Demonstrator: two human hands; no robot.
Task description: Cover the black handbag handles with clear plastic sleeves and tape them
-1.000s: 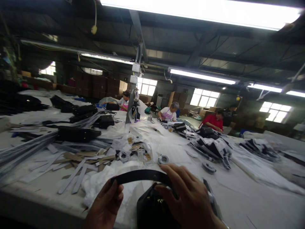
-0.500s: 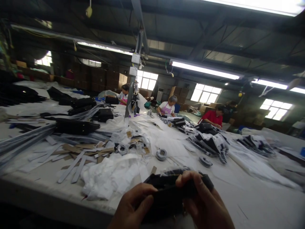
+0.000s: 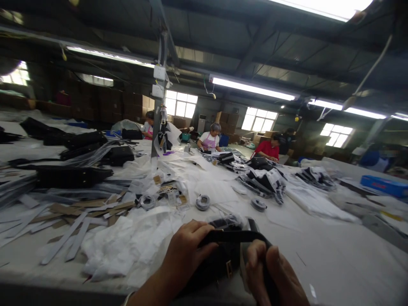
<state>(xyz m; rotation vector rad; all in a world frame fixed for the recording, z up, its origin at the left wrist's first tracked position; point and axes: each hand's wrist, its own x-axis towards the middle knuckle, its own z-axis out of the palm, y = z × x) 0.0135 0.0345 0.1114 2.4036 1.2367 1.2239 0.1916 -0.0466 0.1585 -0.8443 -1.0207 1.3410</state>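
At the near edge of the table is a black bag [image 3: 212, 267] with a gold-coloured buckle [image 3: 228, 268] on its front. A black strap [image 3: 237, 236] arches above it. My left hand [image 3: 188, 248] closes on the strap's left end, thumb below and fingers over it. My right hand [image 3: 276, 274] grips the strap where it bends down on the right, thumb raised along it. Part of the bag is hidden behind my hands. Just beyond it lies clear plastic wrap [image 3: 232, 220] with dark pieces.
Crumpled white sheets [image 3: 124, 238] and cardboard strips [image 3: 76, 212] lie to the left, near several black bags [image 3: 73, 175]. Coiled grey rolls [image 3: 203, 202] sit ahead. A metal post [image 3: 157, 123] rises from the table. People [image 3: 210, 138] work across it; a blue box [image 3: 384, 185] stands right.
The view has swung right. The black bag has been turned so its buckle shows, and the strap now arches between my hands, which have shifted their grip.
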